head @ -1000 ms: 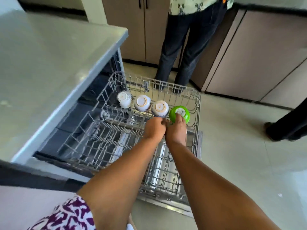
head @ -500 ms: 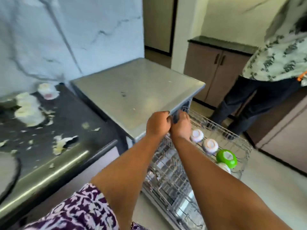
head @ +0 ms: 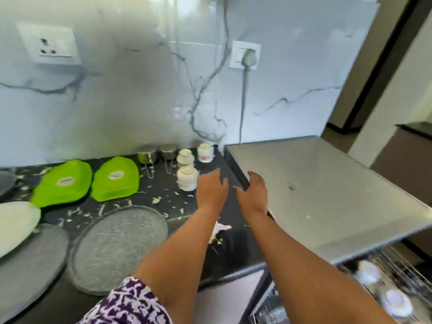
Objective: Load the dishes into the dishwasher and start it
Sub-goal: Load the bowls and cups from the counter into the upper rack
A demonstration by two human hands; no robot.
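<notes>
From the head camera, both bare arms are reaching forward over the dark speckled tabletop [head: 131,197] and the near corner of the grey steel top of the dishwasher [head: 327,195]. The left hand [head: 211,191] is hovering with its fingers loosely spread and holding nothing, just beside a stack of small white cups [head: 187,178] standing upside down. The right hand [head: 253,195] is also hanging relaxed and empty, its fingers slightly curled, over the edge where the tabletop is meeting the dishwasher top. Two more stacks of white cups [head: 185,157] are standing behind the first, near the marble-patterned wall, with two small shiny steel cups [head: 147,154] sitting to their left. Two bright green plastic plates [head: 63,183] are lying face down side by side further left, and a round textured clear glass plate [head: 119,249] is lying nearer the person. A pale white plate [head: 16,220] is resting on a grey round plate [head: 28,267] at the left edge. White scraps are lying scattered over the tabletop (what they are cannot be told). At the lower right the wire dishwasher rack [head: 397,260] is standing pulled out below the steel top, with blurred white cups [head: 395,302] sitting in it. A grey plug [head: 249,57] is sitting in a white wall socket above.
</notes>
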